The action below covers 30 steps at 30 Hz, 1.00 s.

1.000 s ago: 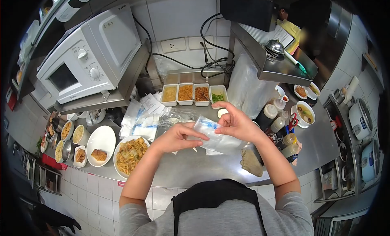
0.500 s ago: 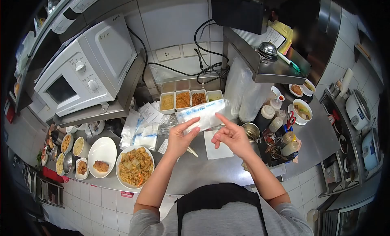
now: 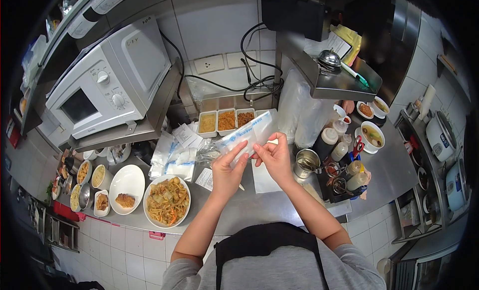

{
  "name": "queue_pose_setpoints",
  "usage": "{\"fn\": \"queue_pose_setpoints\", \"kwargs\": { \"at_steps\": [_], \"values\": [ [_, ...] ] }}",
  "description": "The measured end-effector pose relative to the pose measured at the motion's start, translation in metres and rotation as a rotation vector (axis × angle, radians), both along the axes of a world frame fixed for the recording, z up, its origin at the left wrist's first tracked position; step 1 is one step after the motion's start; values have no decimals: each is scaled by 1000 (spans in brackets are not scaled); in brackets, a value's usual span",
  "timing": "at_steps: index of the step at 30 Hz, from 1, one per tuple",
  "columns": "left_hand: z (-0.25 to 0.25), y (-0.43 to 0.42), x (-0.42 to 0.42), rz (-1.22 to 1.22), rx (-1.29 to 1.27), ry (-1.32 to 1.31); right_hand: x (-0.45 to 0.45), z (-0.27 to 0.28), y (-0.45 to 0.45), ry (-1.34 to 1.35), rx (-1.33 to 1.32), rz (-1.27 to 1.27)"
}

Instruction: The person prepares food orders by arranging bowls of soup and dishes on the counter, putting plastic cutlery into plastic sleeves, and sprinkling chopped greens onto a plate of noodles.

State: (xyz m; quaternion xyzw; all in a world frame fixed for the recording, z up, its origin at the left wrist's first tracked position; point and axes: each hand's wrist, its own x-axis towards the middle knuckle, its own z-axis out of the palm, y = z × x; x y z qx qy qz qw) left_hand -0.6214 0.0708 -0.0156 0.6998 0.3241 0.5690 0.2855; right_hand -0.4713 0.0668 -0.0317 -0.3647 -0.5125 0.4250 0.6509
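Note:
Over the steel counter I hold up a clear plastic bag [image 3: 250, 131] with a blue printed band along its far edge. My left hand [image 3: 230, 169] is closed on its near left side, thumb against fingers. The fingertips of my right hand [image 3: 273, 158] pinch its near edge. Behind the bag stand white containers of chopped toppings [image 3: 226, 121], the right one partly covered by it. On the counter below lie a white paper sheet [image 3: 267, 178] and a printed slip [image 3: 204, 179]. More flat plastic bags [image 3: 180, 163] are stacked to the left.
A bowl of noodles [image 3: 167, 201] and a plate with a fried piece [image 3: 127, 188] stand left, under a shelf with a microwave [image 3: 107, 85]. Right are a metal pot [image 3: 305, 163], sauce bottles [image 3: 329, 136], and a soup bowl [image 3: 370, 135]. Another person's hand [image 3: 348, 107] shows beyond the bottles.
The bag has tilted, its right end now higher. My right hand has moved left and closed on its near edge; before, its index finger pointed at the bag. Another person's hand has appeared at right.

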Motion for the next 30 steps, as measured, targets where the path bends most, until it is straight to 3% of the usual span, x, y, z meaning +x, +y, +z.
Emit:
{"fn": "queue_pose_setpoints", "kwargs": {
  "at_steps": [3,6,9,12,13,16,17,19,20,24,26,28,30],
  "values": [
    [-5,-4,7,28,20,-88,-7,8,-7,-5,-71,-94],
    [-1,-17,13,81,-49,-124,-8,13,-13,292,-324,37],
    [-20,-21,19,6,-139,-187,-4,-1,-15,668,-320,328],
    [-36,-16,22,-10,-6,-340,17,-10,-7,518,-282,224],
    [-36,-13,14,76,43,-213,28,-16,-2,292,-180,144],
    [2,-15,3,249,352,182,55,16,-11,-907,292,-168],
    [10,-15,5,151,405,203,55,27,-18,-1079,272,-163],
    [38,-24,9,81,385,647,45,44,-32,-1410,221,-112],
    [48,-25,11,56,365,872,44,48,-37,-1430,239,-110],
    [32,5,6,-177,189,764,43,58,-47,-1372,324,-88],
    [31,3,9,-157,160,638,47,64,-49,-1273,285,-42],
    [30,4,3,-165,64,583,49,63,-47,-1019,338,-12],
    [31,4,-1,-200,-18,522,46,68,-51,-827,129,17]
  ]
}}
